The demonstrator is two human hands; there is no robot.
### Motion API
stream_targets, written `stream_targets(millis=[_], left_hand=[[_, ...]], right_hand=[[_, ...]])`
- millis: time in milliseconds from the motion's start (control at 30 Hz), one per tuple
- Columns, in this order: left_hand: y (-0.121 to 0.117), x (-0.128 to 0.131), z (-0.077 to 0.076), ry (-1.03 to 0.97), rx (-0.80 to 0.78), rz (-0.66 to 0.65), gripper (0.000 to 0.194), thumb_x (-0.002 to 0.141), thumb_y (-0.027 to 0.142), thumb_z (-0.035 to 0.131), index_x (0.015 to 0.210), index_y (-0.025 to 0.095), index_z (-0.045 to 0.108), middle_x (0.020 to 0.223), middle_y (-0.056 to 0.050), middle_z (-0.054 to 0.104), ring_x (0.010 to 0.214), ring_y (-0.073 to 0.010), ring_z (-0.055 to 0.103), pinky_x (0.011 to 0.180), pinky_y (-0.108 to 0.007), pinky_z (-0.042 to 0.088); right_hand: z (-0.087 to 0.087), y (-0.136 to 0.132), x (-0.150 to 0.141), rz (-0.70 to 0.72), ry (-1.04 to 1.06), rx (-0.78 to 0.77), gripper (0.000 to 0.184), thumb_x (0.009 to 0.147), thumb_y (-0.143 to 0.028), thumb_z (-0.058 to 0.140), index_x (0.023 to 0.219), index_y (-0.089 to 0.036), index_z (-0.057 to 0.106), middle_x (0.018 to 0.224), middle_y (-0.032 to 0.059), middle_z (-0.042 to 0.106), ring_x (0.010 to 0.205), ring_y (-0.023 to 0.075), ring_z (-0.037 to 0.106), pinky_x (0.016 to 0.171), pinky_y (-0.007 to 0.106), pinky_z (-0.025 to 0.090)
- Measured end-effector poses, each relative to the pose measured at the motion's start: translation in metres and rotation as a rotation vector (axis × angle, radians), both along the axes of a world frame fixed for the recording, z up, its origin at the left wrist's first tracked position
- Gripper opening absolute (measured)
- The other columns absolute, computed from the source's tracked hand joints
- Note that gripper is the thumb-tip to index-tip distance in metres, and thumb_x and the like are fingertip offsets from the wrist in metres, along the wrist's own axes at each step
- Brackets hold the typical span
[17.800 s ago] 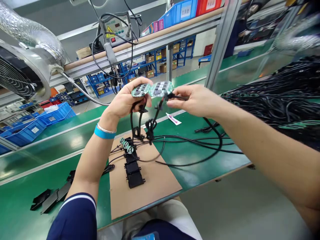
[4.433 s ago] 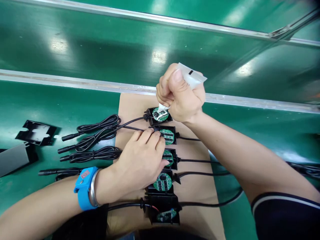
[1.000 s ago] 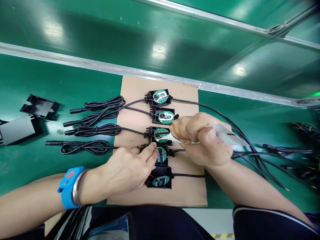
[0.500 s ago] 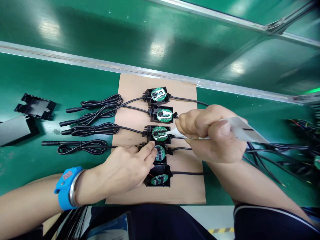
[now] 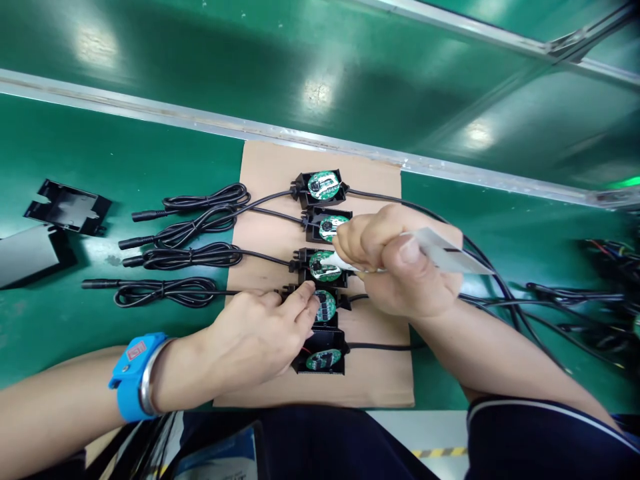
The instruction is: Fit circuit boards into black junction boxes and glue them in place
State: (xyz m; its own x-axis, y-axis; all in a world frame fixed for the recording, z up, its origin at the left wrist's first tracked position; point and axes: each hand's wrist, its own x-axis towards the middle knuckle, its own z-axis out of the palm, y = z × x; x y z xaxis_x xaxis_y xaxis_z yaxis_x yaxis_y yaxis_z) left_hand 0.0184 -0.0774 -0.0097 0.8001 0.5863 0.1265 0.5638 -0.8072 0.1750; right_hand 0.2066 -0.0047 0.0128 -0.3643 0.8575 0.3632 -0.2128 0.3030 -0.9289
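My right hand is closed around a white squeeze tube, its nozzle against the green circuit board in the third black plastic box from the back. White paste lies on that board. Fingers of my left hand are bent together on the fourth black box, fingertips at the edge of the third; its board is partly covered. White paste also shows on the boards of the back box and the second box. The front box holds a tilted board with no white paste visible.
Beneath the boxes lies a cardboard sheet on the green table. Bundled black cables lie to the left, with an upturned black case beyond them. More cables gather at the right. A metal rail runs along the back.
My right hand and the tube have moved left, bringing the nozzle further over the third board, where more white paste now shows. My left hand stays at the boxes. The view has shifted slightly.
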Motion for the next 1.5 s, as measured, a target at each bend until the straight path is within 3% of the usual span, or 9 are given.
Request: stream_targets(millis=[167,333,600,700,833,1167,1500], left_hand=[[0.0,0.0,0.0,-0.007,0.011,-0.003,0.045,0.091,0.029,0.06,0.132,0.013,0.063,0.14,-0.011,0.061,0.066,-0.0176,0.067,0.052,-0.033,0.057],[0.0,-0.001,0.0,-0.018,0.019,-0.004,0.044,0.09,0.029,0.061,0.131,0.011,0.064,0.139,-0.011,0.061,0.069,-0.0178,0.068,0.054,-0.032,0.057],[-0.006,-0.004,0.003,-0.068,0.047,-0.036,0.041,0.089,0.024,0.06,0.127,0.01,0.065,0.139,-0.013,0.062,0.066,-0.0168,0.068,0.053,-0.033,0.058],[-0.013,-0.008,0.008,-0.118,0.03,-0.083,0.032,0.088,0.021,0.061,0.117,0.011,0.07,0.129,-0.011,0.069,0.075,-0.0196,0.071,0.056,-0.032,0.06],[-0.019,-0.011,0.011,-0.096,-0.026,-0.158,0.027,0.089,0.018,0.06,0.112,0.011,0.071,0.121,-0.011,0.072,0.085,-0.0226,0.073,0.061,-0.032,0.062],[-0.019,-0.009,0.007,-0.039,-0.015,-0.146,0.029,0.092,0.018,0.055,0.116,0.01,0.069,0.128,-0.014,0.068,0.076,-0.02,0.073,0.059,-0.032,0.062],[-0.016,-0.008,0.005,-0.081,-0.005,-0.134,0.027,0.09,0.014,0.056,0.113,0.009,0.07,0.121,-0.012,0.072,0.082,-0.0209,0.073,0.062,-0.031,0.062]], right_hand=[[-0.003,0.004,0.0,-0.021,0.042,-0.018,0.034,0.09,-0.038,0.063,0.064,-0.02,0.051,0.054,-0.0035,0.033,0.047,0.0105,0.032,0.048,0.029,0.02],[-0.001,0.013,0.009,0.051,0.037,-0.088,0.043,0.089,-0.045,0.065,0.059,-0.021,0.045,0.05,-0.0044,0.029,0.044,0.0102,0.032,0.045,0.029,0.021],[0.033,-0.009,0.017,-0.049,0.017,-0.062,0.049,0.093,-0.045,0.062,0.058,-0.019,0.042,0.052,-0.0045,0.026,0.045,0.0085,0.03,0.045,0.027,0.024],[0.039,-0.026,0.016,-0.039,0.059,-0.119,0.049,0.096,-0.045,0.059,0.06,-0.019,0.038,0.052,-0.0053,0.024,0.044,0.0078,0.028,0.045,0.027,0.027],[0.029,-0.045,0.011,-0.023,0.117,-0.215,0.047,0.096,-0.045,0.058,0.062,-0.019,0.037,0.054,-0.0051,0.024,0.046,0.0081,0.027,0.046,0.027,0.026],[0.002,-0.051,-0.001,-0.019,0.11,-0.071,0.037,0.095,-0.039,0.057,0.066,-0.021,0.043,0.056,-0.0041,0.029,0.049,0.0103,0.029,0.05,0.03,0.025],[0.004,-0.061,0.003,-0.038,0.054,-0.048,0.03,0.094,-0.034,0.053,0.068,-0.021,0.044,0.056,-0.0037,0.028,0.048,0.0105,0.027,0.049,0.03,0.024]])
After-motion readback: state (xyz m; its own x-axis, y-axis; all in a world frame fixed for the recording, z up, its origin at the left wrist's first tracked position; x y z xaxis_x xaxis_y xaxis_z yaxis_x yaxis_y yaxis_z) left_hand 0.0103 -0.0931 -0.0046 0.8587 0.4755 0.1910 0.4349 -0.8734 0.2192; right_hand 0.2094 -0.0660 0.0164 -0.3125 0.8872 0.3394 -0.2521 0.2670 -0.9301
